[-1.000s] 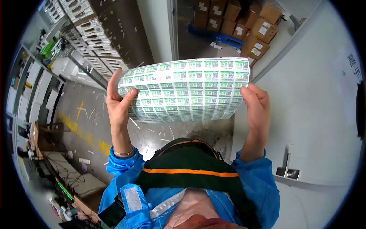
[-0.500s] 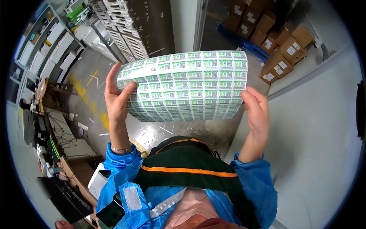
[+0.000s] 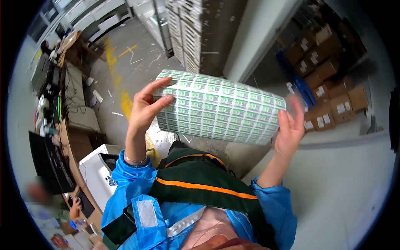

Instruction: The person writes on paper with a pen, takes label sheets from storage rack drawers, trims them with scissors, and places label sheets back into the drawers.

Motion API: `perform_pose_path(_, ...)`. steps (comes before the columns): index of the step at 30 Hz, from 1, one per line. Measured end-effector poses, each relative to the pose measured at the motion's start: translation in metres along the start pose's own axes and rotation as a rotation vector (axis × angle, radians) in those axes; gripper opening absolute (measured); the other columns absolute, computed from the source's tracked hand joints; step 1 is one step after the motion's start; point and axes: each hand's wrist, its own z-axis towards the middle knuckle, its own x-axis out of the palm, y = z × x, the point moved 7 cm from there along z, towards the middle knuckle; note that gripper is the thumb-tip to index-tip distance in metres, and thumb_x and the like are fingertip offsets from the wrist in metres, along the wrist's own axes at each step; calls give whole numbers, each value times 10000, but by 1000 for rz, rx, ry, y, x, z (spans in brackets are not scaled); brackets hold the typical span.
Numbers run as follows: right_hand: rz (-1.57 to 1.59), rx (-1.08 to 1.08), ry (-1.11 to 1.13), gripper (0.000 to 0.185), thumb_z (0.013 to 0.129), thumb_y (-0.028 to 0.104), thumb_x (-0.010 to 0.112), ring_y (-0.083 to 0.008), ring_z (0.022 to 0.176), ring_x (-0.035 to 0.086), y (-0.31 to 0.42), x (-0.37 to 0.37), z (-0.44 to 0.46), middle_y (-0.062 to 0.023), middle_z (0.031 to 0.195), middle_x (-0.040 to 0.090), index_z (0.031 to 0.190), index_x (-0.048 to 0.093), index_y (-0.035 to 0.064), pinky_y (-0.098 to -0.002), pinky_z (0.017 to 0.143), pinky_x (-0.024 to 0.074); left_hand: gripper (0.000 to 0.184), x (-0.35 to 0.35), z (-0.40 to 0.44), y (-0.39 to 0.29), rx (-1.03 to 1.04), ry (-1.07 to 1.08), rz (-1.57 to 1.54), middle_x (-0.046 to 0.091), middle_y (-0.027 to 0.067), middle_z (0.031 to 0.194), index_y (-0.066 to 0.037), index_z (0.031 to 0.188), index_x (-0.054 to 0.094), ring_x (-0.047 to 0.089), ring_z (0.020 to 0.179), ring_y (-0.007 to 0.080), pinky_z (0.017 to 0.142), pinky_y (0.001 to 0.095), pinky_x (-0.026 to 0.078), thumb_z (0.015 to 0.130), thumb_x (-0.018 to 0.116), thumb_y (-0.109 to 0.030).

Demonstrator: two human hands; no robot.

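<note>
A curved sheet of green and white labels, perhaps a stack of sheets, spans the space between both hands in front of the body. My left hand grips its left end, thumb on the printed face and fingers at the upper edge. At the right end, my right hand pinches the edge with the thumb in front; one finger is raised and blurred. The fingers behind the sheet are hidden.
Cartons stand on a blue pallet beyond the doorway at right. A tall stack of trays rises ahead. At left is a desk with a monitor and a seated person's hand.
The view has swung left, bringing more of the desk and a person into sight. The sheet now tilts down to the right, and a finger of my right hand has lifted.
</note>
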Motion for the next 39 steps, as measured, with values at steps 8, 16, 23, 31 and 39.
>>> perform_pose_path(8,-166,72,346,322,725,-113,619,-106,784,594,-1,135,29,-122,903,647,1033,581,-28,-198,696,460,275,-119,23,-10,35,-53,-267,634,86,998,6,1054,611,578,936,130,817,254,465,785,653,-30)
perform_pose_path(16,-416,-214,651,130,630,-69,675,-114,692,431,-24,292,57,-39,778,450,711,609,7,-210,594,363,192,-264,35,-34,157,-165,255,544,14,824,-23,891,686,505,765,88,637,213,407,707,726,-62)
perform_pose_path(23,-334,-57,944,89,652,7,664,-128,738,439,-106,470,36,-35,768,459,703,592,-1,-230,679,344,567,-356,62,-31,195,-285,1042,420,153,1238,-101,1178,527,404,1142,323,968,403,313,680,742,-266)
perform_pose_path(31,-235,-105,1321,120,686,29,674,-147,778,510,-151,620,25,-59,820,528,784,607,8,-250,716,402,188,-344,147,-56,472,-48,786,602,108,752,-32,872,630,576,764,279,695,372,429,774,656,-190)
perform_pose_path(39,-223,81,1402,92,777,11,618,-106,777,552,-221,736,103,-50,798,614,864,630,-17,-228,700,427,189,-467,219,-45,5,-256,645,634,147,724,-44,829,668,613,677,311,596,359,484,783,646,-225)
